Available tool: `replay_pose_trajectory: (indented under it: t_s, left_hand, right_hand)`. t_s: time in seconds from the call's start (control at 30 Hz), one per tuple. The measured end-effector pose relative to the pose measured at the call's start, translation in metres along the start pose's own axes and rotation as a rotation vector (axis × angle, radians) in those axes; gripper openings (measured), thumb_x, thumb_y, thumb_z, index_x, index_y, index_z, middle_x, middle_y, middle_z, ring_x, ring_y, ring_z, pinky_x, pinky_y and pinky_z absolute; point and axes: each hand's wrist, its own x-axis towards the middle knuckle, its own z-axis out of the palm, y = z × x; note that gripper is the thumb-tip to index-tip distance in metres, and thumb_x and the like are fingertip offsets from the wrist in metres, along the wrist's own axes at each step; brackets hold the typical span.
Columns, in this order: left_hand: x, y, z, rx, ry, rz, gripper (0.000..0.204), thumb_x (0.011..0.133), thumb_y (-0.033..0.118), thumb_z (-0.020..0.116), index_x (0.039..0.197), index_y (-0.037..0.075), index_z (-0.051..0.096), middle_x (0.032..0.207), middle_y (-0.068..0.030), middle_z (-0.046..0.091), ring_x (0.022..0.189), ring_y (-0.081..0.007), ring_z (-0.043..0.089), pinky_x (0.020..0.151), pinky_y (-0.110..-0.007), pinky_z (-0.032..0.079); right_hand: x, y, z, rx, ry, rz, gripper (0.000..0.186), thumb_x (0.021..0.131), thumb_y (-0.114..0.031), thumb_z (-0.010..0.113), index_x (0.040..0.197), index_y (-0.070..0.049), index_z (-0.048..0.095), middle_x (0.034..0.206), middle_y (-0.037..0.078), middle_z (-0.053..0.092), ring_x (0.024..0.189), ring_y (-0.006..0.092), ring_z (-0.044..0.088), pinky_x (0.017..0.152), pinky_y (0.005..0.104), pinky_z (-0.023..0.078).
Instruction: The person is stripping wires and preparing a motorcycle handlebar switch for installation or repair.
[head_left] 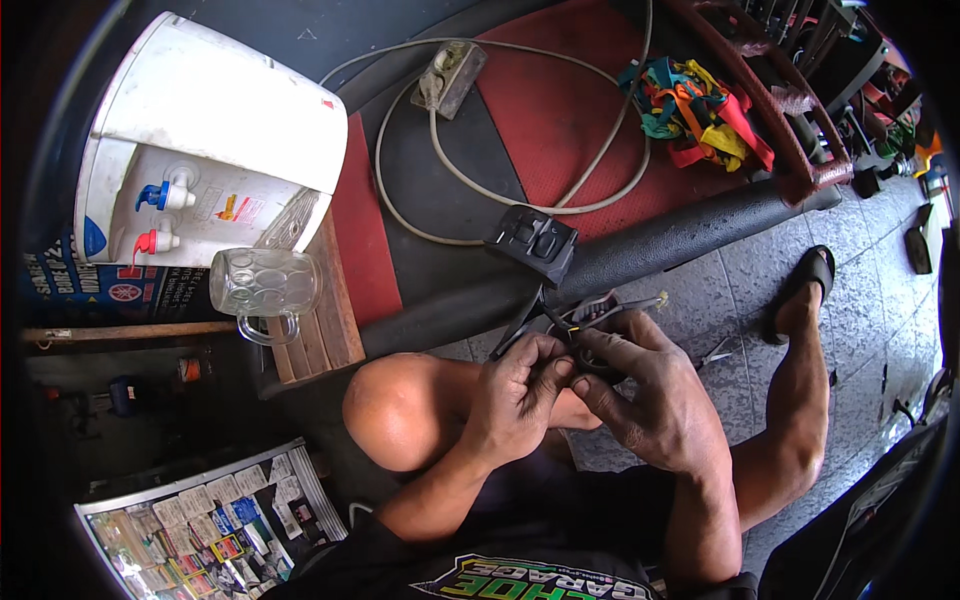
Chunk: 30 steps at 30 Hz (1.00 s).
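A black switch housing (530, 240) rests at the front edge of the padded red and black bench (620, 255), with black wires (548, 312) hanging from it toward my hands. My left hand (515, 410) is closed on those wires just below the housing, its thumb bent near the tip of my right thumb. My right hand (655, 405) also has its fingers curled on the wire bundle, from the right side. The exact spot between my fingertips is mostly hidden. Loose wire ends with a pale connector (661, 299) stick out above my right hand.
A white water dispenser (220, 100) and glass mug (262, 282) sit left. A power strip (455, 70), looping cord, colourful straps (700, 110) and red metal frame (815, 180) are beyond. My knee (395, 405) and sandalled foot (805, 295) flank my hands. A display case (200, 530) stands lower left.
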Motion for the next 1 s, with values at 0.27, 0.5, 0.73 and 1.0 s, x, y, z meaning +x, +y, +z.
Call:
replay_pose_trajectory:
  t_s: [0.27, 0.5, 0.73, 1.0]
  left_hand:
    - [0.004, 0.005, 0.006, 0.403, 0.022, 0.218, 0.009, 0.098, 0.007, 0.057, 0.103, -0.001, 0.056, 0.087, -0.0213, 0.064, 0.076, -0.0385, 0.067, 0.063, -0.042, 0.051]
    - [0.007, 0.003, 0.003, 0.076, 0.002, 0.080, 0.006, 0.099, 0.007, 0.046, 0.095, 0.004, 0.049, 0.075, -0.0104, 0.052, 0.061, -0.0217, 0.052, 0.056, -0.036, 0.045]
    - [0.004, 0.017, 0.001, -0.571, 0.030, -0.151, 0.017, 0.105, 0.017, 0.048, 0.090, 0.010, 0.045, 0.076, 0.0019, 0.047, 0.058, -0.0060, 0.040, 0.052, -0.023, 0.040]
    - [0.000, 0.032, -0.015, 0.004, 0.141, -0.034, 0.014, 0.100, 0.011, 0.062, 0.100, -0.004, 0.062, 0.085, -0.0068, 0.067, 0.075, -0.0100, 0.065, 0.067, -0.025, 0.055]
  right_hand:
    - [0.003, -0.006, 0.006, -0.194, 0.037, -0.046, 0.034, 0.078, -0.006, 0.069, 0.111, 0.003, 0.066, 0.098, 0.018, 0.058, 0.086, 0.0395, 0.064, 0.075, 0.0450, 0.052]
    - [0.016, 0.019, 0.010, 0.083, -0.051, -0.079, 0.012, 0.083, -0.006, 0.064, 0.092, 0.003, 0.063, 0.076, 0.012, 0.061, 0.071, 0.0272, 0.065, 0.067, 0.0384, 0.052]
    - [0.011, 0.046, 0.022, 1.156, 0.019, 0.088, 0.004, 0.087, 0.001, 0.063, 0.087, -0.001, 0.059, 0.085, 0.003, 0.061, 0.073, 0.0088, 0.054, 0.067, 0.0240, 0.045]
    - [0.006, 0.028, 0.043, 0.587, 0.091, 0.053, 0.014, 0.084, 0.005, 0.070, 0.086, -0.002, 0.057, 0.091, 0.002, 0.061, 0.086, 0.0083, 0.055, 0.079, 0.0266, 0.047]
